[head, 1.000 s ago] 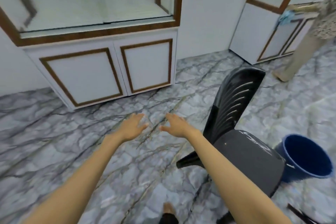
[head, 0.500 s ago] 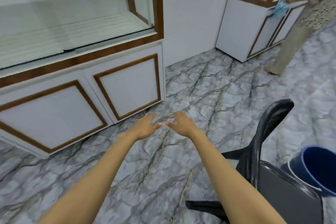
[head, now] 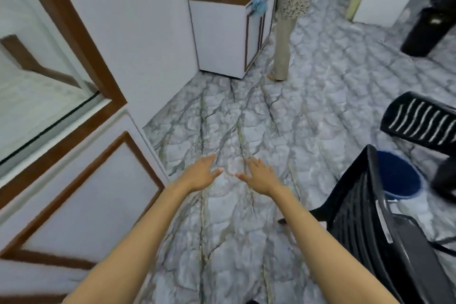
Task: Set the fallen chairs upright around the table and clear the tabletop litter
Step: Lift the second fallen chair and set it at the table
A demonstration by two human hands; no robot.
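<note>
- Marble floor [head: 222,111] fills the head view, with a white cabinet [head: 74,192] now close at the left edge; the camera has swung to the right since a second ago.
- Both arms stay stretched forward: the left hand [head: 201,174] and the right hand [head: 261,175] are spread and hold nothing.
- One black chair [head: 365,217] now stands at the right edge, a second chair [head: 419,121] and a blue bucket [head: 397,175] behind it.
- No table shows, so I judge the litter step has not begun.

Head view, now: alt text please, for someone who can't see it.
Two bare arms reach forward, left hand and right hand open and empty above a marble floor. A black chair and blue bucket sit right; white cabinets left; another person stands beyond.
</note>
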